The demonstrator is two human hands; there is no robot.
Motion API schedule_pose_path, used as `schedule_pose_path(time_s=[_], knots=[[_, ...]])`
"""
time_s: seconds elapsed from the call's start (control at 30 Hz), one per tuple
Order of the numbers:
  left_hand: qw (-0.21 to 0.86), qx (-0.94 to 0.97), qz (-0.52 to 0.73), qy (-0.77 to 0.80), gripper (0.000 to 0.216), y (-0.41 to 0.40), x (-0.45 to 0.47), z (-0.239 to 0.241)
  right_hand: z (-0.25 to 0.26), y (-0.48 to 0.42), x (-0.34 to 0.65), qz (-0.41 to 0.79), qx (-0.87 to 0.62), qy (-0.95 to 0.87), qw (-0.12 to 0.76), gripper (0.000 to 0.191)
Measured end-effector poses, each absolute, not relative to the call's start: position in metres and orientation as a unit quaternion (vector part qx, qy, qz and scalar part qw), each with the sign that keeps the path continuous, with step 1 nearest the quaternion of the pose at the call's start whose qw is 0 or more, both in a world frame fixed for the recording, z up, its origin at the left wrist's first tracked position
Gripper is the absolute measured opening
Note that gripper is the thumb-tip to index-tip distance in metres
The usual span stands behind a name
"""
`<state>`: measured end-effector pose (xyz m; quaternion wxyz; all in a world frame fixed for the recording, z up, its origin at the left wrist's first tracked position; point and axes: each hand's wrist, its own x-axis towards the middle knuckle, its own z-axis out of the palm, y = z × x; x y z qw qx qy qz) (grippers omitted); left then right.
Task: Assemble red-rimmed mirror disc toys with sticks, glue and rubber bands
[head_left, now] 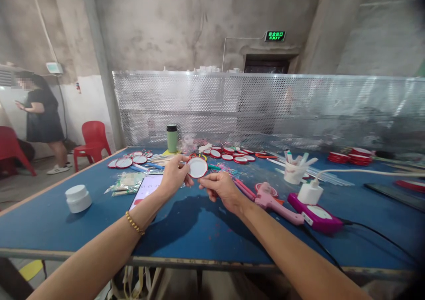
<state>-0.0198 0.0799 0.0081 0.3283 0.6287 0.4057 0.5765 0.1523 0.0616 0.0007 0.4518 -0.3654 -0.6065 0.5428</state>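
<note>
Between the thumb and fingers of my left hand [175,176] is a round, red-rimmed disc [198,168] with a pale face, tilted up toward me above the table. Close to the disc's lower right edge, my right hand [224,188] is closed in a pinch. Whatever it holds is too small to make out. A lit phone [151,182] lies partly behind my left wrist. To the right of my right hand rest a pink glue gun [277,206] and pink pens [245,188]. More red-rimmed discs [227,157] lie beyond both hands.
On the blue table [109,233] stand a white jar [78,199], a green bottle [171,138] and a cup of sticks [295,173]. A magenta power strip [318,218] with cables sits right. A perforated metal screen [206,100] borders the back. A person [43,109] stands far left.
</note>
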Motion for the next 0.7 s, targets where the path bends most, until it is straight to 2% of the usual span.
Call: schedule_pose_path(time_s=[0.3,0.5,0.7], knots=[[0.324,0.638,0.57,0.405,0.02,0.075,-0.02,0.013,0.01,0.059,0.155,0.595,-0.35,-0.569,0.446,0.031],[0.299,0.69,0.507,0.421,0.018,0.075,-0.025,0.013,0.008,0.063,0.154,0.486,-0.411,-0.606,0.478,0.028],[0.334,0.712,0.465,0.406,0.023,0.077,-0.025,0.013,-0.001,0.073,0.155,0.374,-0.454,-0.669,0.455,0.015]])
